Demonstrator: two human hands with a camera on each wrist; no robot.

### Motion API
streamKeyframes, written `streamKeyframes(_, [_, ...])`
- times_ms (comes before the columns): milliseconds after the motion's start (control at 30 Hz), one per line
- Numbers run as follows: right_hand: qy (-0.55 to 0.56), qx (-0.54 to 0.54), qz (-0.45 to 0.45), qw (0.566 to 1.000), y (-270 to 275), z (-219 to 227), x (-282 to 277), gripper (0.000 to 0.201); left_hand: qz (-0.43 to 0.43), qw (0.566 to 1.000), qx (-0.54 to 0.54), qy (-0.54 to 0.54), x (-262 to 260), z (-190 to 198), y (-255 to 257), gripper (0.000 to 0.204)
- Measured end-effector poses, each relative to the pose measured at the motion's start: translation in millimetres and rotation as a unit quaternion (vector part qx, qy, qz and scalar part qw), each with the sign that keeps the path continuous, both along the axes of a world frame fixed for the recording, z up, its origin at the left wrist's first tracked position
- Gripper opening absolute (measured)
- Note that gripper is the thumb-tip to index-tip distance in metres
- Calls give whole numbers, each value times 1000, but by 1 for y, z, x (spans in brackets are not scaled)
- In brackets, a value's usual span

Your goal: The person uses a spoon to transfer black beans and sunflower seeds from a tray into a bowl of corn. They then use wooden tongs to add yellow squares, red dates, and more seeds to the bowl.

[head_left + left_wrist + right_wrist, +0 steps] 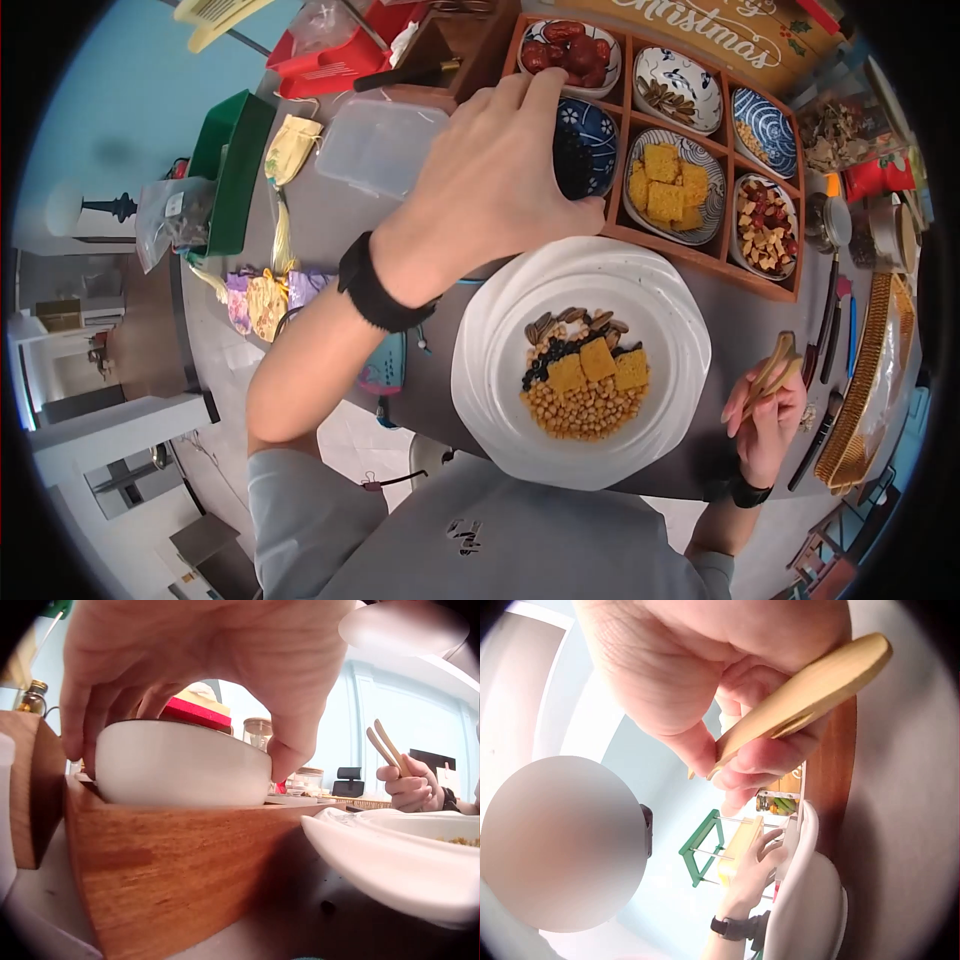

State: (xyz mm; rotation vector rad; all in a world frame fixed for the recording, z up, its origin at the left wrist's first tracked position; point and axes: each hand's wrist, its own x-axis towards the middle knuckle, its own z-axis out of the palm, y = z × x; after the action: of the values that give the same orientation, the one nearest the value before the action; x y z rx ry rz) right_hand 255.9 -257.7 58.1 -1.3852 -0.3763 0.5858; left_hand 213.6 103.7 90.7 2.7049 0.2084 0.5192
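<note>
My left arm reaches forward from a bent elbow, the left hand arched palm-down, its thumb well apart from the fingers in a wide grip. My right hand (nearer my torso) pinches, fingers curled.

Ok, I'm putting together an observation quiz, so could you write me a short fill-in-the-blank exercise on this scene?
1. The left hand grips a blue-patterned bowl whose contents are ____ in colour.
2. The wooden tongs in the right hand have ____ arms.
3. In the large white bowl, you can count ____ yellow squares.

Missing words: black; two; three.
</note>
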Motion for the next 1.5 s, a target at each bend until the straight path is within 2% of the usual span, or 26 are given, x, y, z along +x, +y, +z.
streamKeyframes(233, [-6, 1, 18, 1000, 3, -2, 3, 36, -10, 996, -8, 85, 2, 2, 5, 91])
streamKeyframes(433, [-23, 16, 34, 999, 5, -6, 6, 24, -29, 991, -61, 119, -1, 2, 9, 96])
streamKeyframes(533, [-9, 4, 35, 999, 7, -1, 5, 23, -15, 990, -53, 133, 0, 0, 10, 97])
streamKeyframes(667, [-20, 10, 35, 999, 8, -2, 6, 22, -17, 995, -44, 87, -5, -2, 9, 97])
streamKeyframes(700, [-23, 14, 39, 999, 7, -5, 7, 21, -12, 998, 3, 55, -7, -3, 10, 95])
streamKeyframes(800, [-22, 12, 41, 999, 9, -5, 9, 21, -17, 999, -45, 7, -17, 11, 10, 90])
streamKeyframes(833, [-23, 10, 40, 999, 9, -6, 10, 21, -25, 997, -24, -64, -22, 13, 8, 71])
streamKeyframes(900, [-27, 0, 46, 999, 10, -6, 11, 20, -27, 989, -125, -79, -36, 27, 3, 55])
streamKeyframes(933, [-28, -6, 48, 998, 10, -5, 10, 20, -28, 980, -175, -87, -42, 33, 0, 47])
streamKeyframes(967, [-25, -10, 47, 999, 11, -4, 10, 19, -32, 969, -212, -120, -47, 35, -5, 20])
streamKeyframes(1033, [-20, -20, 45, 999, 13, 1, 8, 18, -35, 923, -375, -83, -62, 31, -7, 12])
streamKeyframes(1067, [-40, -77, 43, 995, 15, 9, 4, 17, -36, 889, -453, -62, -68, 28, -7, 12])
streamKeyframes(1100, [-60, -132, 39, 989, 17, 20, -3, 16, -32, 879, -468, -91, -70, 22, -13, 27])
streamKeyframes(1200, [-105, -266, 45, 957, 23, 46, -20, 16, -34, 840, -537, -74, -80, 7, -9, 39])
streamKeyframes(1233, [-126, -300, 59, 944, 26, 55, -23, 16, 4, 839, -536, -95, -79, 6, -13, 50])
streamKeyframes(1333, [-186, -347, 90, 915, 37, 67, -33, 14, -79, 765, -622, -143, -82, -8, 5, 54])
streamKeyframes(1500, [-276, -433, 166, 842, 61, 87, -28, 14, -142, 694, -693, -133, -84, -17, 18, 57])
